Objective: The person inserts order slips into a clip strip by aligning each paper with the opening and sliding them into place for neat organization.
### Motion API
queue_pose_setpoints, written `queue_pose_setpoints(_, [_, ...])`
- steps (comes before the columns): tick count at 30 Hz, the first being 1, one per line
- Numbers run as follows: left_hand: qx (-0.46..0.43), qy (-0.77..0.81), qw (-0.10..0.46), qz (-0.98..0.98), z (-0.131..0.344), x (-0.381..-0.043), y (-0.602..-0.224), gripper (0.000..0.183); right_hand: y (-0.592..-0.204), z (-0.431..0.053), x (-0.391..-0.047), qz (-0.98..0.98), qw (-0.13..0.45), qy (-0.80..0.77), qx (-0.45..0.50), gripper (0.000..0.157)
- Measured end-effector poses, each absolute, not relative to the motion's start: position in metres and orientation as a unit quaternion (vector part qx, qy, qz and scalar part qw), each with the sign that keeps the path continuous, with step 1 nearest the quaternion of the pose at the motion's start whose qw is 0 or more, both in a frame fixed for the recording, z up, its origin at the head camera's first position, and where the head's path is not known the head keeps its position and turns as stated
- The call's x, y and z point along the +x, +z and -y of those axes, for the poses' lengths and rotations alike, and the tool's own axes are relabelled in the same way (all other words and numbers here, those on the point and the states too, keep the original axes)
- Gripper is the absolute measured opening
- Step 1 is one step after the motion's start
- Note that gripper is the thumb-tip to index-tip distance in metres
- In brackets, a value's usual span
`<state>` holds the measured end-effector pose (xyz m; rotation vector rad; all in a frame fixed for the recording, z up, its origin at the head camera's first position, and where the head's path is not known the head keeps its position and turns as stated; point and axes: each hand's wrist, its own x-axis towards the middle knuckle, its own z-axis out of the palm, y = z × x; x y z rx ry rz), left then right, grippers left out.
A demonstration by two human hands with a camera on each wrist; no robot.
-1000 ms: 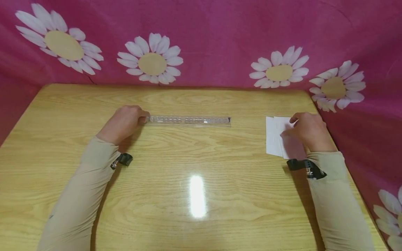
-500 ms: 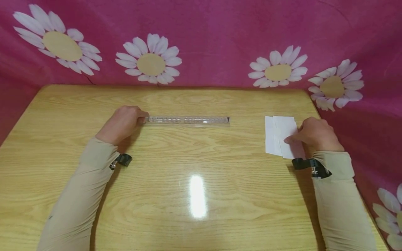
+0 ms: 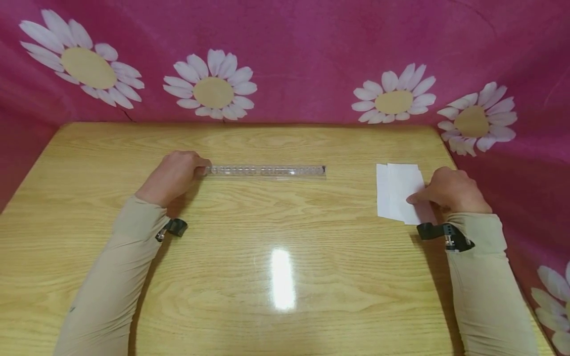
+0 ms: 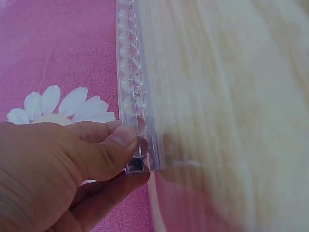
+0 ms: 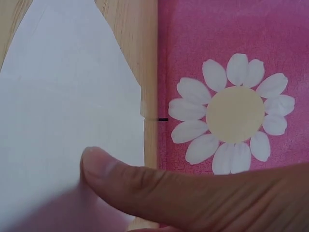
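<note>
A long clear plastic case lies crosswise on the table, with a row of clear round balls visible inside it in the left wrist view. My left hand pinches its left end, thumb on the near face and fingers behind. To the right lie overlapping pieces of white paper. My right hand is at the right edge of this paper, its thumb pressed on top. The other fingers of the right hand are mostly hidden beyond the edge, and they seem to grip the paper from beneath.
The wooden table ends at the back and right against a pink cloth printed with white daisies. A bright light reflection shows on the tabletop near the front. Black straps sit on both wrists.
My right hand has moved right, off the middle of the paper to its right edge, with the thumb now on it. The top piece has shifted slightly. The left hand keeps still.
</note>
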<state>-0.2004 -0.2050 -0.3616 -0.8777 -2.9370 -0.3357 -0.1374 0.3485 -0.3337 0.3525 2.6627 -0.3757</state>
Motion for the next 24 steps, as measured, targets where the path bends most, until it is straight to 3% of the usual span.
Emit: queue_pose_setpoints(24, [-0.283, -0.107, 0.029, 0.953, 0.2042, -0.2, -0.3618, 0.018, -0.3294, -0.3512, -0.137, -0.967, 0.179, -0.132, 0.126, 0.047])
